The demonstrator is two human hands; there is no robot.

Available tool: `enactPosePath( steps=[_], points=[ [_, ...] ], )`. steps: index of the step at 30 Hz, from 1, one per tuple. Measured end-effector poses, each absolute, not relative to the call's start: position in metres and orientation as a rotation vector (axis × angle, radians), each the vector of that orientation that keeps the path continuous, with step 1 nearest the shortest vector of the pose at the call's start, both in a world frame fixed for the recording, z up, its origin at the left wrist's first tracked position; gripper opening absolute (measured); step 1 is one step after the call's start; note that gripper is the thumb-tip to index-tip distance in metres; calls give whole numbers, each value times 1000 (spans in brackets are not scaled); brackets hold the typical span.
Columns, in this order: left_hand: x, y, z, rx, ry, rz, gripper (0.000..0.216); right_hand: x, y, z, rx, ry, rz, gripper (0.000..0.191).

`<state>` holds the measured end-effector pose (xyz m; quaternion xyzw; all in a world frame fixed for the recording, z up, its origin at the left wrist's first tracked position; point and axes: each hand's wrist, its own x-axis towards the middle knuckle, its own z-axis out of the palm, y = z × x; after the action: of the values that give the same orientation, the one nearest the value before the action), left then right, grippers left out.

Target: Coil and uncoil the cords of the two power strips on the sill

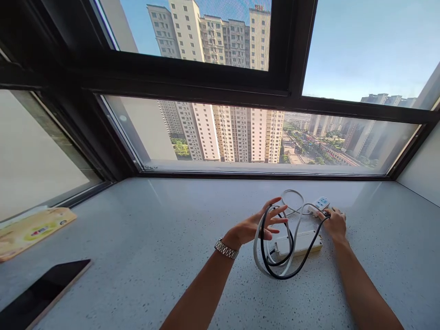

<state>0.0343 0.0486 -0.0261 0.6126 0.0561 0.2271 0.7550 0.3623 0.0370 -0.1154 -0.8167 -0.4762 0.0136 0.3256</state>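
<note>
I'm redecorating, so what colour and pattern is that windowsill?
Pale grey windowsill, with dark speckles, best seen in the head view.

Dark-framed windows (206, 82) rise behind a speckled sill (151, 243).

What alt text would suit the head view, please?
Loops of white cable and black cable hang on a person's left hand, while the right hand holds the black cable near a white socket block. A white bar and phone lie on the speckled sill by a window.
</note>
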Motion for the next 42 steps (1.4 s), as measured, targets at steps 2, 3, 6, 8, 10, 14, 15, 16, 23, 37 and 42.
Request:
enactPosePath(
  steps=[2, 3, 6, 8, 10, 14, 15, 16, 23, 37, 42],
  points=[
    [34, 49, -26, 1342, 129, 500, 103, 364, 37, -114, -1992, -1126, 131, 36],
    [34, 48, -26, 1347, 135, 503, 103, 365, 36, -112, -1937, -1060, 168, 35],
    [34, 48, -25, 1374, 151, 514, 103, 371, 35, -107, -1872, -922, 198, 43],
    [34, 47, -23, 1406, 157, 512, 103, 373, 35, -101, -1809, -852, 211, 49],
    [34, 46, -21, 1453, 156, 508, 103, 373, 37, -94, -1721, -813, 224, 53],
    [32, 44, -14, 1575, 111, 483, 105, 355, 38, -72, -1458, -813, 320, 50],
    [32, 42, -12, 1601, 90, 471, 106, 346, 38, -66, -1347, -816, 395, 47],
    [32, 41, -10, 1622, 61, 463, 107, 335, 37, -60, -1230, -819, 485, 43],
    [46, 18, 11, 1635, -241, 429, 102, 254, 16, -50, -841, -945, 1090, 29],
    [26, 24, 23, 1707, -139, 421, 86, 217, 3, -65, -671, -1143, 1823, 51],
    [24, 28, 18, 1684, -144, 468, 95, 213, -7, -52, -550, -1099, 1939, 70]
  ],
)
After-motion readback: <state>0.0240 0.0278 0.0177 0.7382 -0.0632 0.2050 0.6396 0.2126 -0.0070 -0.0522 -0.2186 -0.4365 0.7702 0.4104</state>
